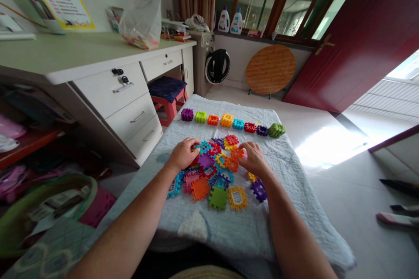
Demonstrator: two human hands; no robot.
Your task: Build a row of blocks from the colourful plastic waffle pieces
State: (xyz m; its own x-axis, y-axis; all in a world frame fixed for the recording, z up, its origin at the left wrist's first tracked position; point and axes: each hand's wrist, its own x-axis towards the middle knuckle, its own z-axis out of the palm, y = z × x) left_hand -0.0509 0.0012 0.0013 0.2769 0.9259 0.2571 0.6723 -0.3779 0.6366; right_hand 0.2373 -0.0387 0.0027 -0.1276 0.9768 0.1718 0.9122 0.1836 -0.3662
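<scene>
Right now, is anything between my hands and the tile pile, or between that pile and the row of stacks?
No, nothing visible. The left hand is at the left side of the tile pile, the right hand at its orange tiles; between the pile and the row of stacks, only pale blue cloth shows.

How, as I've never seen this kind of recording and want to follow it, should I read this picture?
There is no machine: a person's bare left hand and right hand show, seen from a camera on that person's head, looking forward and down. On the pale cloth lies a loose pile of notched tiles, with a row of coloured blocks beyond. The left fingers are at a blue tile, the right at an orange one. Whether either grip is closed, I can't tell.
</scene>
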